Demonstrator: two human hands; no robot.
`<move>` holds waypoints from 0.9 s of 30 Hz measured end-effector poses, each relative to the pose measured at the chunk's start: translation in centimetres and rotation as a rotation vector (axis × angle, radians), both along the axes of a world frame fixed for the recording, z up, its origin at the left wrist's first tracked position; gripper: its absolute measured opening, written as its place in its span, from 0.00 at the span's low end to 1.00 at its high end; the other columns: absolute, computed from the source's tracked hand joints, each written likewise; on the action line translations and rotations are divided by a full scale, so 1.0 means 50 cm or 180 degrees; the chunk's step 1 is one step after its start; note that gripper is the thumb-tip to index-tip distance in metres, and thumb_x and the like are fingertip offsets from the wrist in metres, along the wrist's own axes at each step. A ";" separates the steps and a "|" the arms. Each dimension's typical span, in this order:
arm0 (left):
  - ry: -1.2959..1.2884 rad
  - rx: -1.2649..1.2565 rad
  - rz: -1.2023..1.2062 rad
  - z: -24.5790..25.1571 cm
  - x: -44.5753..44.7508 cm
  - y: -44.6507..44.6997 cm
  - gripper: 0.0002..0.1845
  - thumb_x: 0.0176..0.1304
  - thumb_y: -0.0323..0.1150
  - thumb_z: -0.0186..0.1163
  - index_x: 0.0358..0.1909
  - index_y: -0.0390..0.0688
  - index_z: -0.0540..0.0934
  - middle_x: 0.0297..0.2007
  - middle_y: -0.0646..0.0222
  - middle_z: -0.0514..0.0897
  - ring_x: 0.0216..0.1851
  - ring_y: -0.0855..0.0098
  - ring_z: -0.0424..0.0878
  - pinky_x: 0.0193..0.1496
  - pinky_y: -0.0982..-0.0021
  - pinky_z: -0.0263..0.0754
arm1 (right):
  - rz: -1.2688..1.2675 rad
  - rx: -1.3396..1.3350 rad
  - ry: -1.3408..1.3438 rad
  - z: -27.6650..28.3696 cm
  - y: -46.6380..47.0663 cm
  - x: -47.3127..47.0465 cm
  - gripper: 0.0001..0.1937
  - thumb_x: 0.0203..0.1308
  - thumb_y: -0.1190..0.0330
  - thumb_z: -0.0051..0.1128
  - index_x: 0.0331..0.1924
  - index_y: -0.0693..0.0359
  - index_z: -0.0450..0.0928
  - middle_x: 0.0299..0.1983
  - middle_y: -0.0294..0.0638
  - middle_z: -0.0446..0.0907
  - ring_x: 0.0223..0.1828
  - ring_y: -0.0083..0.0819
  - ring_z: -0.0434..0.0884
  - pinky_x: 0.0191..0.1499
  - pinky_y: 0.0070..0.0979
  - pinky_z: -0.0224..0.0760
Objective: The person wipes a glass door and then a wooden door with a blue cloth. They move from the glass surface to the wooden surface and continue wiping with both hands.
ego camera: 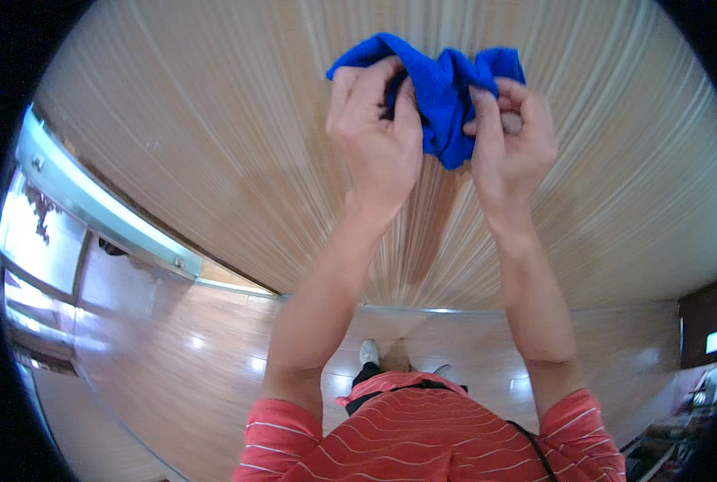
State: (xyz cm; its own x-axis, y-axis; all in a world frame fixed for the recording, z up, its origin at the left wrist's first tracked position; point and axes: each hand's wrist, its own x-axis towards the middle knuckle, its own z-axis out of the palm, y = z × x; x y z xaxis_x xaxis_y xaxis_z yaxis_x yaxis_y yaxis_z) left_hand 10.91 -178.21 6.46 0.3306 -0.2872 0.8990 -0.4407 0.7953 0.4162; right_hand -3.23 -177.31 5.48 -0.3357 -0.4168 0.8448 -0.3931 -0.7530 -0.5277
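Observation:
A bright blue cloth point(440, 90) is bunched between my two hands, in front of an upright panel with a striped wood-grain face point(244, 132). My left hand point(373, 114) grips the cloth's left part, its fingertips partly hidden in the folds. On the other side, my right hand point(512, 129) pinches the cloth between thumb and fingers. Folds of the cloth hang down between the hands. Whether the cloth touches the panel is hard to tell.
A glossy wood-look floor point(208, 343) meets the panel's bottom edge, where a shoe point(369, 351) of mine shows. To the left are a pale metal-edged frame point(111, 199) and a bright window point(39, 232). Blurred, cluttered items point(677, 434) stand at the lower right.

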 end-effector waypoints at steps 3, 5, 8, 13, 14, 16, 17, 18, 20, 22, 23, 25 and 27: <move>-0.0068 0.0083 0.0136 -0.039 -0.022 0.003 0.11 0.61 0.19 0.69 0.45 0.38 0.87 0.35 0.59 0.80 0.36 0.59 0.81 0.41 0.63 0.76 | -0.0157 0.0054 0.0103 -0.024 0.006 -0.034 0.05 0.64 0.78 0.68 0.42 0.65 0.84 0.35 0.43 0.79 0.30 0.31 0.83 0.31 0.28 0.75; -0.0309 0.0377 0.0383 -0.112 -0.032 0.030 0.12 0.60 0.18 0.69 0.46 0.38 0.87 0.36 0.59 0.80 0.37 0.60 0.81 0.41 0.63 0.76 | -0.0706 0.0217 0.0120 -0.079 0.036 -0.055 0.06 0.63 0.79 0.68 0.42 0.64 0.83 0.35 0.43 0.79 0.31 0.31 0.84 0.31 0.27 0.76; -0.0417 0.0283 0.0123 -0.185 -0.053 0.054 0.12 0.61 0.19 0.70 0.46 0.38 0.87 0.36 0.59 0.80 0.37 0.60 0.79 0.40 0.63 0.75 | -0.0761 0.0481 -0.0114 -0.149 0.072 -0.071 0.06 0.63 0.79 0.67 0.43 0.64 0.84 0.36 0.44 0.80 0.33 0.33 0.84 0.33 0.27 0.77; -0.0585 0.0349 0.0451 -0.112 -0.095 0.028 0.12 0.62 0.20 0.69 0.47 0.36 0.87 0.36 0.60 0.79 0.36 0.61 0.78 0.39 0.63 0.74 | -0.0736 0.0108 -0.0466 -0.086 0.030 -0.108 0.08 0.61 0.77 0.67 0.44 0.62 0.84 0.37 0.45 0.82 0.33 0.36 0.83 0.36 0.30 0.78; -0.0512 0.0166 0.0346 -0.086 -0.106 0.016 0.12 0.62 0.20 0.69 0.48 0.36 0.87 0.36 0.59 0.79 0.36 0.61 0.78 0.39 0.62 0.74 | -0.0762 -0.0011 -0.0382 -0.060 0.014 -0.119 0.08 0.61 0.77 0.67 0.44 0.62 0.84 0.37 0.46 0.82 0.33 0.38 0.84 0.37 0.32 0.79; -0.0308 -0.0104 0.0165 -0.058 -0.128 -0.004 0.12 0.63 0.20 0.69 0.48 0.35 0.87 0.36 0.59 0.79 0.36 0.61 0.78 0.39 0.61 0.74 | -0.0901 -0.0312 -0.0182 -0.028 -0.004 -0.138 0.08 0.60 0.76 0.67 0.43 0.62 0.84 0.37 0.47 0.83 0.34 0.42 0.85 0.37 0.34 0.80; -0.0416 -0.0017 0.0235 -0.059 -0.138 -0.008 0.12 0.63 0.20 0.68 0.48 0.35 0.87 0.36 0.59 0.79 0.36 0.60 0.78 0.38 0.61 0.74 | -0.1015 -0.0366 0.0117 -0.025 -0.005 -0.147 0.08 0.60 0.76 0.67 0.43 0.61 0.83 0.38 0.47 0.83 0.34 0.44 0.85 0.38 0.35 0.80; -0.0520 0.0060 0.0316 -0.070 -0.147 -0.006 0.12 0.63 0.20 0.68 0.49 0.35 0.87 0.36 0.58 0.79 0.36 0.60 0.78 0.38 0.61 0.74 | -0.1139 -0.0370 0.0326 -0.033 0.001 -0.153 0.10 0.61 0.78 0.67 0.45 0.63 0.83 0.35 0.45 0.79 0.32 0.33 0.82 0.34 0.29 0.77; -0.0886 0.0146 0.0549 -0.110 -0.155 0.007 0.12 0.63 0.21 0.67 0.49 0.35 0.87 0.34 0.59 0.77 0.34 0.58 0.77 0.38 0.60 0.73 | -0.1199 -0.0175 0.0277 -0.076 0.032 -0.162 0.08 0.62 0.79 0.66 0.44 0.64 0.83 0.35 0.45 0.80 0.32 0.32 0.82 0.34 0.29 0.76; -0.1146 0.0234 0.0268 -0.163 -0.173 0.034 0.12 0.63 0.21 0.67 0.49 0.35 0.87 0.33 0.58 0.77 0.35 0.57 0.77 0.38 0.59 0.73 | -0.1133 0.0177 0.0191 -0.130 0.065 -0.168 0.07 0.62 0.78 0.65 0.44 0.63 0.83 0.36 0.45 0.81 0.33 0.36 0.83 0.36 0.32 0.78; -0.1301 0.0124 0.0112 -0.174 -0.180 0.044 0.12 0.63 0.21 0.67 0.49 0.36 0.87 0.33 0.57 0.77 0.36 0.57 0.77 0.39 0.58 0.73 | -0.1049 0.0373 0.0104 -0.150 0.079 -0.173 0.08 0.62 0.77 0.65 0.44 0.62 0.83 0.38 0.46 0.82 0.35 0.41 0.85 0.37 0.35 0.80; -0.1114 0.0599 0.0077 -0.168 -0.194 0.052 0.12 0.63 0.21 0.67 0.49 0.36 0.87 0.34 0.56 0.78 0.37 0.55 0.78 0.40 0.57 0.73 | -0.1009 0.0419 -0.0033 -0.160 0.086 -0.193 0.08 0.61 0.75 0.65 0.44 0.61 0.83 0.39 0.46 0.83 0.36 0.46 0.86 0.39 0.38 0.81; -0.1055 0.0248 -0.0016 -0.125 -0.219 0.047 0.12 0.63 0.21 0.67 0.48 0.36 0.87 0.36 0.55 0.79 0.39 0.54 0.79 0.41 0.57 0.74 | -0.1136 0.0284 -0.0191 -0.133 0.073 -0.224 0.08 0.61 0.75 0.66 0.44 0.61 0.83 0.39 0.46 0.83 0.35 0.45 0.86 0.39 0.37 0.81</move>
State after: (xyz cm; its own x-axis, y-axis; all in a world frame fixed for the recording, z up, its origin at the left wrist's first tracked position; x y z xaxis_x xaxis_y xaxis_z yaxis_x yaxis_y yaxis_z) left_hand -0.05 -175.89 0.19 0.0223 -0.3600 0.9327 -0.5584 0.7693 0.3103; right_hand -14.42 -173.67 -1.15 -0.5210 -0.3357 0.7847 -0.5890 -0.5240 -0.6152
